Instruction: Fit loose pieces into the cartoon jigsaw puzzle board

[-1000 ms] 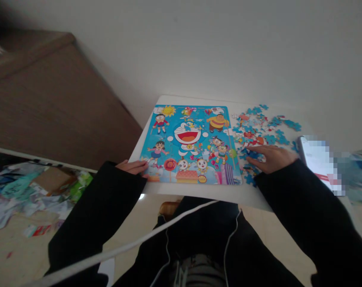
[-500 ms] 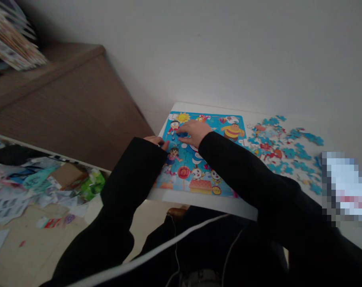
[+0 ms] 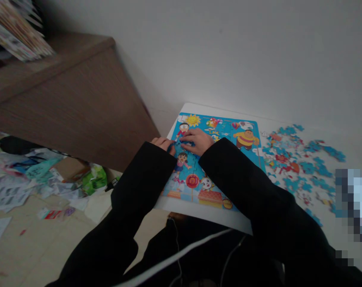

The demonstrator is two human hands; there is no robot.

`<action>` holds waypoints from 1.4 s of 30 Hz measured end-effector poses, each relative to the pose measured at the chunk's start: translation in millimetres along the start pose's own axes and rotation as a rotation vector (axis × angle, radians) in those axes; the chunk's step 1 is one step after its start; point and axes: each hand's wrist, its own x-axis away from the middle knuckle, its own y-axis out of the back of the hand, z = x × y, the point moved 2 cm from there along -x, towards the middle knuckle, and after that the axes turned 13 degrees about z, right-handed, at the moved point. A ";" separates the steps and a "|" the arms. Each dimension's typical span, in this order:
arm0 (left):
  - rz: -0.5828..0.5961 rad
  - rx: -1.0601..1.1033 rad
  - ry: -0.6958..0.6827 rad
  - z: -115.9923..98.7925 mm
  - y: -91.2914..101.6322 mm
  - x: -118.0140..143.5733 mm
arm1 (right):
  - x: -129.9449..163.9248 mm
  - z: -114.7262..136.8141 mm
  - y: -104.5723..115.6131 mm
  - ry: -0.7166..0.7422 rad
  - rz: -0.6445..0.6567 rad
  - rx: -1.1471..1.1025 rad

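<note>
While the right hand [image 3: 200, 142] is over the puzzle [image 3: 225, 129], fingers slightly parted, left hand [image 3: 164, 144] half-curled nearby, either's hold unclear.

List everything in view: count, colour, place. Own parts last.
Table: 1, white, centre
Puzzle board: 1, blue multicolour, on table
Loose puzzle pieces: many, mostly blue, right of board
Pixelated object: 1, blue and dark, right edge
Wall: 1, grey, behind
Cabinet: 1, brown, left
Books or magazines: several, pale, on cabinet
Floor: 1, tan, below
Litter: many scraps, mixed, floor left
Box: 1, brown, among litter
Packet: 1, green, beside box
Cord: 1, white, below table
Sleeves: 2, black, foreground
Left hand: 1, bare, board's left edge
Right hand: 1, bare, over board
</note>
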 end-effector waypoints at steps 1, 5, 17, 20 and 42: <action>-0.006 0.008 -0.012 0.5 -0.7 0.5 | 0.8 -0.2 1.2 -0.006 -0.023 -0.005; -0.014 0.014 -0.033 0.2 0.6 1.6 | 6.3 -2.5 10.2 -0.060 -0.055 0.001; 0.012 0.002 -0.002 -3.9 3.5 1.6 | 10.6 -18.8 14.0 -0.174 -0.013 -0.138; 0.000 0.014 -0.019 -3.9 3.8 2.2 | 9.5 -20.0 12.2 -0.150 -0.035 -0.220; -0.046 0.053 -0.097 -6.3 7.9 2.4 | 15.5 -16.5 32.5 -0.102 -0.020 -0.006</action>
